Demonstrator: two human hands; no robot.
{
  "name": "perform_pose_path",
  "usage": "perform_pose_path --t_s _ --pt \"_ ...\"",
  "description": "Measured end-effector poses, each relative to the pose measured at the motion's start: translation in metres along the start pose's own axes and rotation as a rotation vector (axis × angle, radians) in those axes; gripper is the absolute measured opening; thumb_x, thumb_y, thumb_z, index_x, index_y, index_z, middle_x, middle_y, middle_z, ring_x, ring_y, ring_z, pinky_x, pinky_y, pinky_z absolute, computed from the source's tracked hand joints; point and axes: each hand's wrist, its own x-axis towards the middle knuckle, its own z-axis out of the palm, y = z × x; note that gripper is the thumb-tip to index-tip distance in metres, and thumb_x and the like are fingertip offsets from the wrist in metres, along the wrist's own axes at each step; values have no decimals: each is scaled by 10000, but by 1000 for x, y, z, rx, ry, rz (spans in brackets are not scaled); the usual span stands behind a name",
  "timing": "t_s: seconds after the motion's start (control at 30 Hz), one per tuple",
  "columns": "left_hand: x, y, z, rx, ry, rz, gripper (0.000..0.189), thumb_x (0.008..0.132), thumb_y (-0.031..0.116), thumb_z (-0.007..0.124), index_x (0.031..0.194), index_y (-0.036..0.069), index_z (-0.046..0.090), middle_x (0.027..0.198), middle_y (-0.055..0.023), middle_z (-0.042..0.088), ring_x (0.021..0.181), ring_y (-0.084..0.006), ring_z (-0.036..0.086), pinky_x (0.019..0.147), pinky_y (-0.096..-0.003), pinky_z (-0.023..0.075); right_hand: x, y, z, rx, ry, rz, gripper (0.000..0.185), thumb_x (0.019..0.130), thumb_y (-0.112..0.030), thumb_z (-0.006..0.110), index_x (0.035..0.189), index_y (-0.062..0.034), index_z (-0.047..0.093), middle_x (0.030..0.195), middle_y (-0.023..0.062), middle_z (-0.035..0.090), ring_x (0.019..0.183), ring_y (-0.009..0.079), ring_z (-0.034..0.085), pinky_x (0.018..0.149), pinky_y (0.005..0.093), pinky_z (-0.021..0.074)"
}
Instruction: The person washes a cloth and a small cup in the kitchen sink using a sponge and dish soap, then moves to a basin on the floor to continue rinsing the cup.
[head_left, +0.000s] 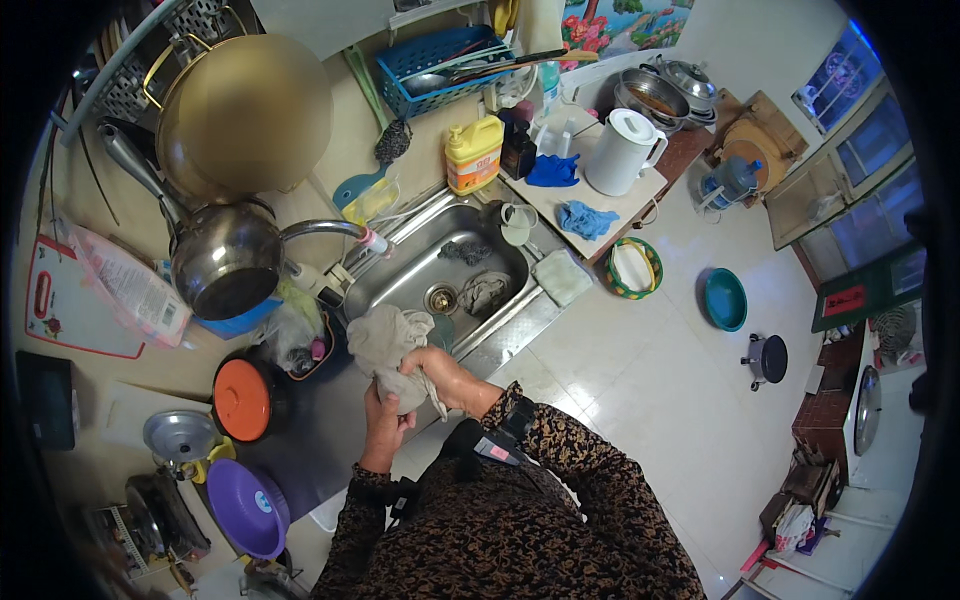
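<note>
Both hands are at the near left corner of a stainless steel sink (390, 274), on a bunched off-white cloth (390, 337). My right hand (450, 381) grips the cloth from the right, with a loose end hanging below. From below left, my left hand (384, 427) holds its lower, rounded part; whether something is wrapped inside cannot be made out. Just beyond my right hand, a greenish object (442, 330) is partly hidden. Inside the sink lie a dark scouring pad (465, 252) and a wet grey cloth (484, 292), near the drain strainer (441, 298).
The faucet (322, 227) arches over the sink's left side. A steel pot (225, 259) hangs or stands beside it. An orange-lidded pot (241, 399) and a purple basin (247, 510) are left. A yellow detergent jug (474, 156) stands behind; a white kettle (624, 154) is right.
</note>
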Motion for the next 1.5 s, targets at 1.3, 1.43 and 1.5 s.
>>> perform_pose_path --t_s 1.3,1.43,1.5 --pt "372 -155 355 -171 20 -84 586 931 275 691 1378 -40 482 1017 -145 679 661 -222 707 558 -310 573 -274 -121 -309 551 966 -652 473 793 -140 489 1235 -3 585 1179 151 674 1080 348 651 971 478 531" --pt "360 -145 261 -105 561 431 229 947 131 657 1151 26 662 928 -74 671 648 -125 619 522 -266 521 -270 -127 -322 535 944 -633 468 797 -135 495 1238 -5 585 1183 141 673 1090 332 646 976 452 526" --pt "376 -150 213 -77 791 170 195 926 165 692 1053 17 673 855 -60 633 658 -130 599 490 -259 460 -264 -127 -326 538 1017 -585 470 793 -134 502 1237 -4 587 1181 142 673 1086 335 646 982 447 522"
